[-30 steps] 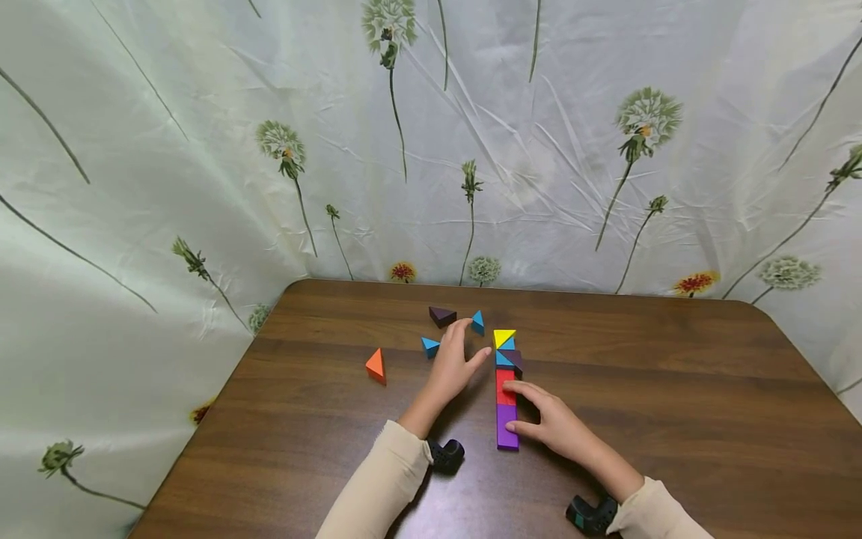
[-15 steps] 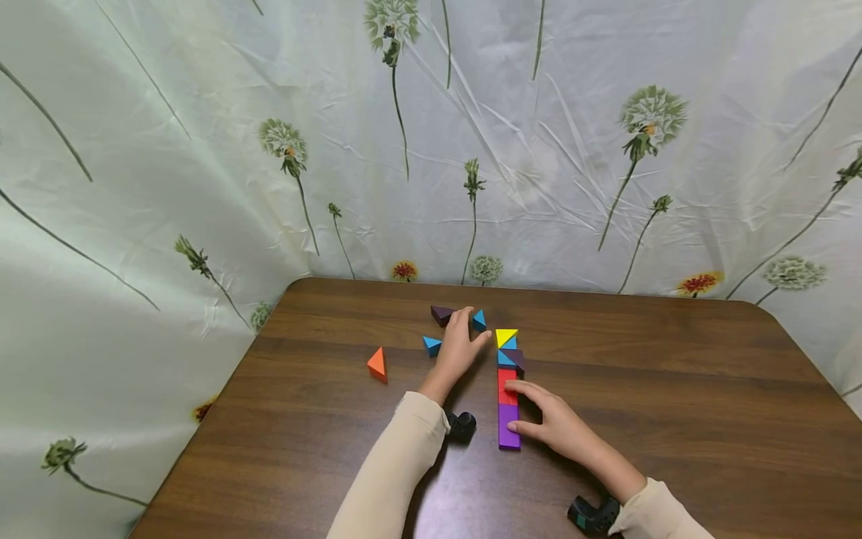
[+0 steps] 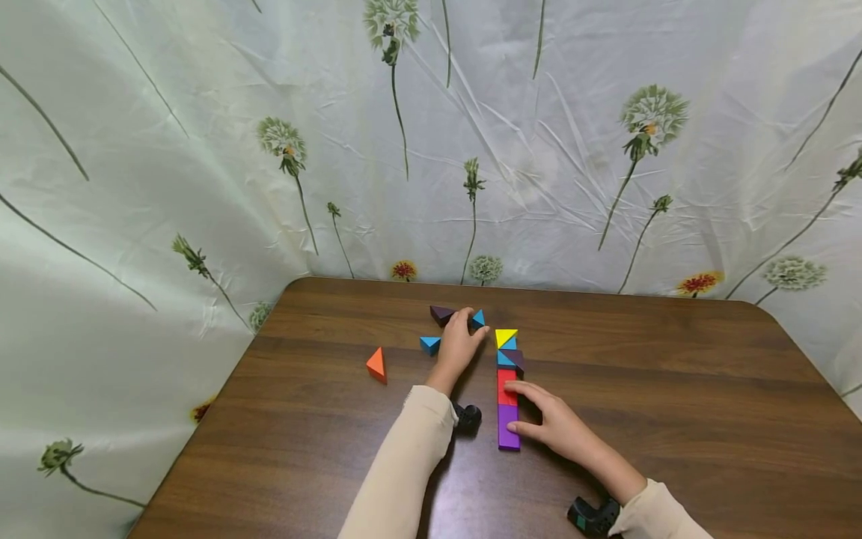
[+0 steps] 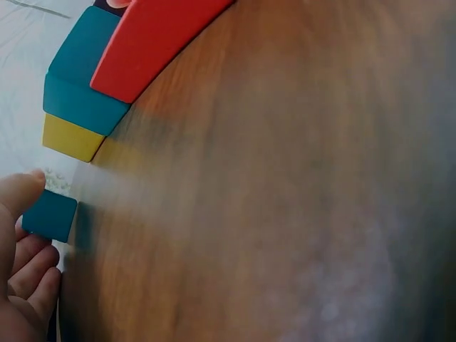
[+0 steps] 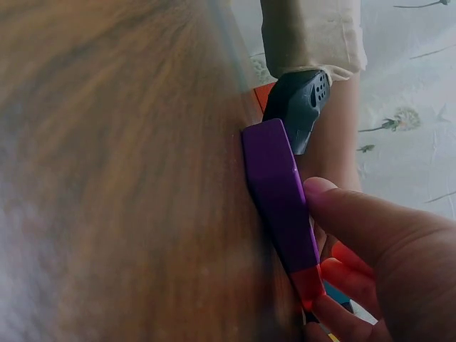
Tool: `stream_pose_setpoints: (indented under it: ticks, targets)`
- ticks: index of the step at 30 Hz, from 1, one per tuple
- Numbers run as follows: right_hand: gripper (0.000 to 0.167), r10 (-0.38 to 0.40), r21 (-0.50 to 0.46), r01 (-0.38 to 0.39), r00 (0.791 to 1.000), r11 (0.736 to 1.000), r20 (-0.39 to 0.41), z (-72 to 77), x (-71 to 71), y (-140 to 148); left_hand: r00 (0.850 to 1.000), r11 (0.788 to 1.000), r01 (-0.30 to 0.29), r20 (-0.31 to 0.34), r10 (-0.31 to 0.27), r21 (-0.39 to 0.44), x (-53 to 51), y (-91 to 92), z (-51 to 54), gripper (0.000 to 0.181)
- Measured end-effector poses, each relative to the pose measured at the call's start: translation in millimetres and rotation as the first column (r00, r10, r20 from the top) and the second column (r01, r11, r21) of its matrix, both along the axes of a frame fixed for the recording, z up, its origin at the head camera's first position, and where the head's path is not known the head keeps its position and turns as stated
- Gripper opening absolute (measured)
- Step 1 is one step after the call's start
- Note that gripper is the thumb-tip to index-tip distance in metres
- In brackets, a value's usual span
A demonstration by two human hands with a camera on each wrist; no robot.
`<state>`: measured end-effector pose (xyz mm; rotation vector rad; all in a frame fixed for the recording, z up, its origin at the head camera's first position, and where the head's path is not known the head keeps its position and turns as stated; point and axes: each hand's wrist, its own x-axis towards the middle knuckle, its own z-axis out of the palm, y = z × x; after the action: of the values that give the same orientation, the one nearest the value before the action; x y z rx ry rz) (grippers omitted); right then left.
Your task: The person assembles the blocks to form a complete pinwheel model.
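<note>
In the head view, my left hand [image 3: 459,346] is at a small blue triangular block [image 3: 478,319] near the back of the table. The left wrist view shows the thumb and fingers on either side of this block [image 4: 51,216]. My right hand [image 3: 562,428] rests along a row of blocks, its thumb touching the purple block [image 3: 509,438] and its fingertips at the red block [image 3: 506,378]. Beyond the red part, the row continues with blue, dark and yellow triangular blocks, the yellow one [image 3: 505,336] at the far end.
Left of my left hand lie another blue triangular block [image 3: 429,344] and a dark triangular block [image 3: 441,315]. An orange triangular block [image 3: 378,366] sits farther left. A flowered curtain [image 3: 539,165] hangs behind the brown table [image 3: 673,389].
My left hand has moved forward and slightly right, its fingers closing in on the small blue block. My right hand has stayed at the row.
</note>
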<state>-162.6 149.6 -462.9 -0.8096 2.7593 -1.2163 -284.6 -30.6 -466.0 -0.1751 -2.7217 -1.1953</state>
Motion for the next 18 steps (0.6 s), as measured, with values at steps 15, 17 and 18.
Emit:
stream_pose_setpoints:
  ticks: [15, 17, 18]
  targets:
    - [0.055, 0.004, -0.005, -0.004, 1.0, 1.0, -0.01, -1.5, -0.1, 1, 0.999, 0.999, 0.034, -0.012, -0.033, 0.027, 9.9, -6.0, 1.5, 0.034]
    - [0.055, 0.005, -0.01, -0.006, 1.0, 1.0, -0.011, -1.3, 0.0, 1, 0.999, 0.999, 0.05, -0.016, -0.049, 0.018, 12.8, -7.0, 2.1, 0.034]
    - [0.055, 0.006, -0.012, -0.006, 1.0, 1.0, -0.011, -1.3, 0.0, 1, 0.998, 0.998, 0.059, -0.02, -0.059, 0.012, 14.2, -7.3, 2.6, 0.035]
